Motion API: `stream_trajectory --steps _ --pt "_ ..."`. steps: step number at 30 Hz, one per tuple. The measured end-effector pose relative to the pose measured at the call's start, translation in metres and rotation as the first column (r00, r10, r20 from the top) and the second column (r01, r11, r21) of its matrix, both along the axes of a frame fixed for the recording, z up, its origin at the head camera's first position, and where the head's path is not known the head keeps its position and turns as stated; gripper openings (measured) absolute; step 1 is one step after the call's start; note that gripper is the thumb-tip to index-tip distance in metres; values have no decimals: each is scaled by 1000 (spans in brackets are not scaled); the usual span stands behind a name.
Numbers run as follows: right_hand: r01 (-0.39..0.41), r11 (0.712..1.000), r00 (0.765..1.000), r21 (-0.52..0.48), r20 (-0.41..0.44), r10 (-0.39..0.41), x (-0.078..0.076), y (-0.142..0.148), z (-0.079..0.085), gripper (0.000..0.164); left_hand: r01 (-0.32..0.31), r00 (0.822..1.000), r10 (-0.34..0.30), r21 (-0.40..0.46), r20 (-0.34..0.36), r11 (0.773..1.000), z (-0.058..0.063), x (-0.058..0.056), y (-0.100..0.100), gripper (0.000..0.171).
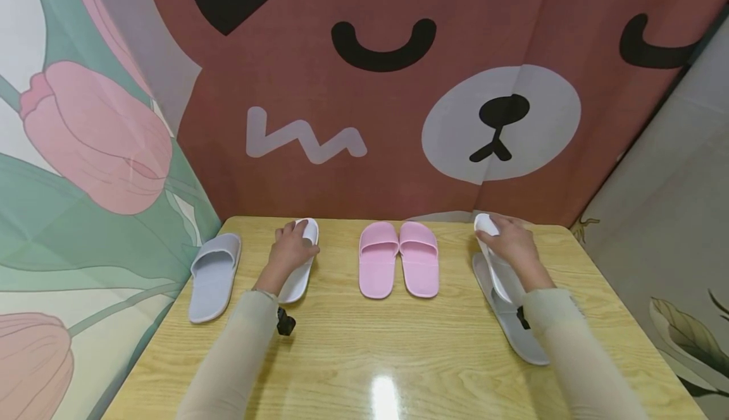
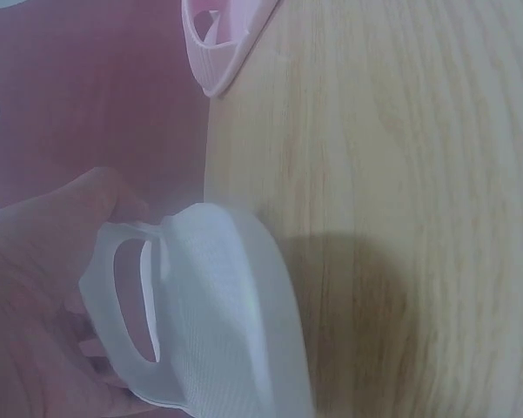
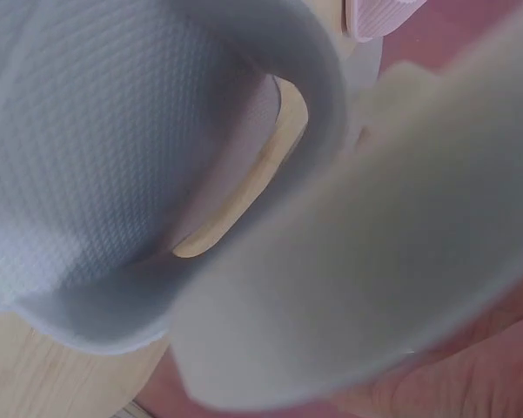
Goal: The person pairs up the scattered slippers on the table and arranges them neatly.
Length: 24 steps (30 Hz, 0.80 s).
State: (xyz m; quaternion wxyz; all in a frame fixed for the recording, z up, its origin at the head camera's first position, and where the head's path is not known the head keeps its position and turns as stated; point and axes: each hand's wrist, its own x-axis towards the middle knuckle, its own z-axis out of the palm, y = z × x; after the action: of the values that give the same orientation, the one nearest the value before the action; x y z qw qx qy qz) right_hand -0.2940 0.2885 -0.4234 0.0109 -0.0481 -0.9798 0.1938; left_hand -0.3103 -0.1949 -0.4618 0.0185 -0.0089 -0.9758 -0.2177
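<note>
I see my left hand (image 1: 289, 250) gripping the open-toed front of one white slipper (image 1: 296, 286), between the left grey slipper (image 1: 211, 296) and two round-toed pink slippers (image 1: 377, 274) on the grained wooden desk (image 1: 319, 357). My right hand (image 1: 517, 246) grips a second white slipper (image 1: 505, 282), blurred up close, over the right grey slipper (image 1: 521, 334), whose footbed shows fine dimpling; whether those two touch, I can't tell.

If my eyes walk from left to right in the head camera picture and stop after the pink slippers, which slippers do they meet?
Gray slipper → white slipper held by the left hand → first pink slipper → second pink slipper.
</note>
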Motion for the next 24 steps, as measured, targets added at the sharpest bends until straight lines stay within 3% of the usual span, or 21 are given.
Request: stream_trajectory --steps 24 --pt "-2 1000 1000 8 -20 2 -5 -19 -4 78 2 1000 -2 3 6 1000 -6 -5 -3 81"
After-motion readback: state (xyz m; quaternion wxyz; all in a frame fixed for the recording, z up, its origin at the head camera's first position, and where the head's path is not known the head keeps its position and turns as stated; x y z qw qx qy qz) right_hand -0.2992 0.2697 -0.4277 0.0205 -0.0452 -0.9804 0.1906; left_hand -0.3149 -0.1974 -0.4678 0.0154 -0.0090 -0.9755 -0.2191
